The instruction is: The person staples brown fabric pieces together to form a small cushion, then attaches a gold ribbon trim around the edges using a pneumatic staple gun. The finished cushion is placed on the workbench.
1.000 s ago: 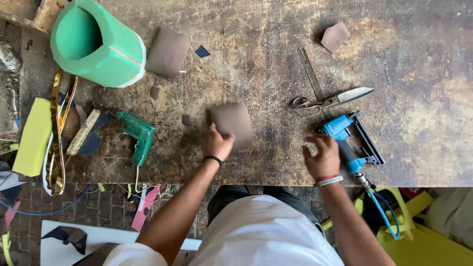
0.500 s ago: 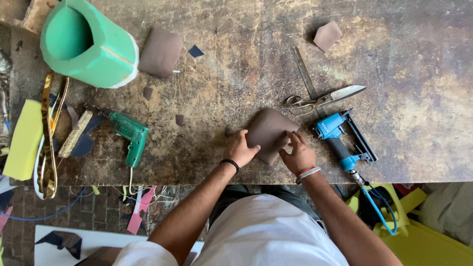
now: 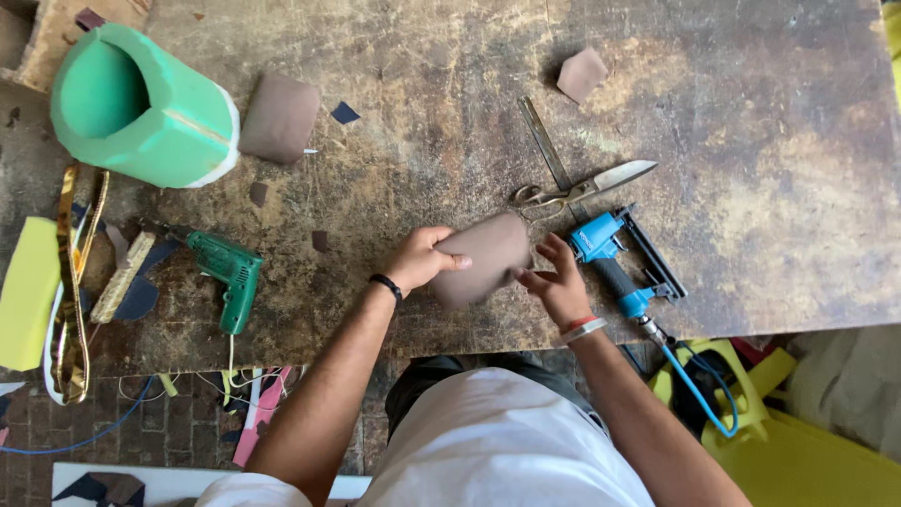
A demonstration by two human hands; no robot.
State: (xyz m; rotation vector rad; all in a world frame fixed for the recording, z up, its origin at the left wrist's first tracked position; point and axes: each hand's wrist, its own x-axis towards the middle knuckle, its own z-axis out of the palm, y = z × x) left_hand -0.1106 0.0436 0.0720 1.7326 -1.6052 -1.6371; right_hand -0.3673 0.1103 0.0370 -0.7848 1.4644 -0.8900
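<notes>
- Near the front edge of the bench (image 3: 751, 122), between my two hands, lies the brown pad (image 3: 483, 255); it sits flat on the worn top, a little tilted, just left of the blue stapler (image 3: 615, 263).
- My left hand (image 3: 420, 260) holds the pad at its left end; the thumb lies over the top edge and the fingers are curled on it, so the hand is closed on the pad; a black band is on this wrist.
- My right hand (image 3: 556, 282) touches the pad at its lower right corner; the fingers are bent and loosely apart, with the tips on the edge; whether they really pinch it or only touch it, I cannot tell; red and white bands are on this wrist.
- Just behind the pad are the scissors (image 3: 582, 188), with blades pointing to the right; a thin metal strip (image 3: 544, 143) lies across them.
- From the stapler a blue hose (image 3: 694, 394) goes down over the bench edge, toward a yellow chair (image 3: 798, 451).
- Farther back on the right is a small brown piece (image 3: 582, 73), well apart from my hands.
- On the left side a green drill (image 3: 225, 272) lies near the front edge; behind it a big green foam tube (image 3: 141, 108) lies on its side, and a second brown pad (image 3: 279, 117) is just beside it.
- At the far left there is yellow foam (image 3: 26, 291) and a gold strap (image 3: 68, 282) beside it.
</notes>
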